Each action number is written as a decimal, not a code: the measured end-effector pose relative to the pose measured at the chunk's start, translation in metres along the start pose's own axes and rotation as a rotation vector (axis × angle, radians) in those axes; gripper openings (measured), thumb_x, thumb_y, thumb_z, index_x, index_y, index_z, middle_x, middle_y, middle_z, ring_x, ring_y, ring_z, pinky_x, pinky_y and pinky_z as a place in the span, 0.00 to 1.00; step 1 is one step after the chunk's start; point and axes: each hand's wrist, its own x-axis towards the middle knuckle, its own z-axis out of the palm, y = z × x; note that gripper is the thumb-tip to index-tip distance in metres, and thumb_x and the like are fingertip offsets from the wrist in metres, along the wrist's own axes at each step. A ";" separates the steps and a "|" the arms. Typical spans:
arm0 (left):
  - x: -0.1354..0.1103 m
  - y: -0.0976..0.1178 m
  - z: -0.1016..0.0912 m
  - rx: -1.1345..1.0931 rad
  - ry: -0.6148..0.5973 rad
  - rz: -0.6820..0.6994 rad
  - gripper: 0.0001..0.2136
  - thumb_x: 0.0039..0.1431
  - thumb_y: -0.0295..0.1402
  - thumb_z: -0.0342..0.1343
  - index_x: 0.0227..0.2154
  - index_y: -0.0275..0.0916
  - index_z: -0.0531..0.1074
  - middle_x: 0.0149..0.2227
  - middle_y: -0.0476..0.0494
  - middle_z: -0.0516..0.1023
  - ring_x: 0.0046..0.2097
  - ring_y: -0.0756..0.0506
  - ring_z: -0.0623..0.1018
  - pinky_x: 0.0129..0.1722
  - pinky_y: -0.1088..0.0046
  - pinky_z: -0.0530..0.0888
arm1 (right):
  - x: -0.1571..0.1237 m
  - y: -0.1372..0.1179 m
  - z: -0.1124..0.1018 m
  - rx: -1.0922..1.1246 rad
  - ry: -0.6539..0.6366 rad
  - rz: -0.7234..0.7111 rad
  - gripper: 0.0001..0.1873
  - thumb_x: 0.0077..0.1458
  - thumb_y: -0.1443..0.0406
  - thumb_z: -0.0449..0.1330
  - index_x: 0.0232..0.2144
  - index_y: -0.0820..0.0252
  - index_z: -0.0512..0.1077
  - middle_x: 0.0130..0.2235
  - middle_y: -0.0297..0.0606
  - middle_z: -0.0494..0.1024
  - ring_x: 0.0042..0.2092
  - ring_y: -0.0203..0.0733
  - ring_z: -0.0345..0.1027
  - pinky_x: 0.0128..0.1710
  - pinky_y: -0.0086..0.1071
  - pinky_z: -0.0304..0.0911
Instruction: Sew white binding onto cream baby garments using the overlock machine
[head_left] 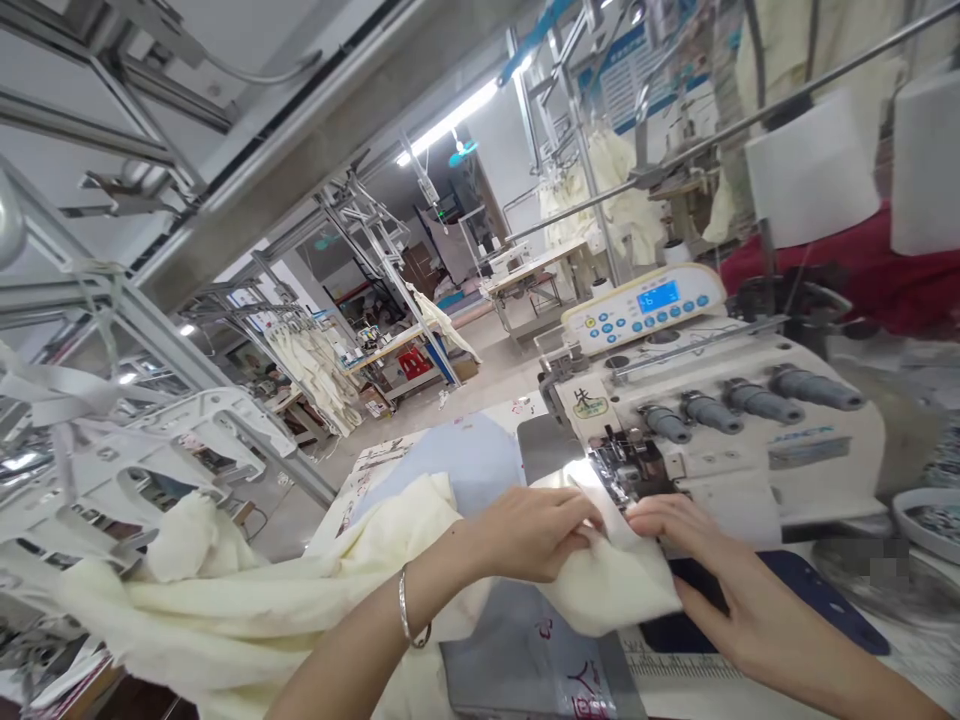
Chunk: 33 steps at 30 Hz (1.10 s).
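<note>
Cream fabric lies at the needle area of a white overlock sewing machine, its edge close to the lit presser foot. My left hand, with a silver bangle on the wrist, pinches the fabric just left of the foot. On the other side, my right hand grips the fabric's right edge between thumb and fingers, fingertips close by the foot. More of the cream cloth trails in folds to the left, past the table edge. Parts of both hands' fingertips are hidden by the fabric.
A control panel with a blue display tops the machine. White thread cones stand behind it. A dark blue flat object and a bowl lie right. White plastic hangers and a metal rail frame stand left.
</note>
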 end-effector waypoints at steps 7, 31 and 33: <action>-0.007 0.014 -0.034 0.059 0.032 0.182 0.08 0.41 0.21 0.50 0.26 0.39 0.65 0.34 0.47 0.73 0.36 0.48 0.70 0.35 0.72 0.68 | 0.005 -0.006 0.003 0.037 -0.025 0.025 0.36 0.43 0.75 0.47 0.57 0.51 0.58 0.54 0.39 0.66 0.56 0.42 0.63 0.55 0.38 0.65; 0.061 0.008 -0.060 -0.163 -0.696 0.090 0.07 0.45 0.34 0.57 0.22 0.39 0.66 0.24 0.51 0.68 0.29 0.49 0.68 0.29 0.72 0.66 | -0.017 -0.001 -0.001 0.091 -0.114 0.098 0.30 0.53 0.72 0.48 0.58 0.51 0.55 0.54 0.42 0.64 0.57 0.43 0.62 0.53 0.37 0.67; 0.062 0.003 -0.064 -0.310 -0.779 0.001 0.08 0.46 0.37 0.60 0.24 0.38 0.70 0.25 0.51 0.69 0.29 0.49 0.69 0.30 0.73 0.68 | -0.013 -0.001 -0.003 0.105 -0.137 0.093 0.31 0.53 0.72 0.48 0.59 0.51 0.54 0.54 0.42 0.64 0.57 0.44 0.62 0.52 0.38 0.67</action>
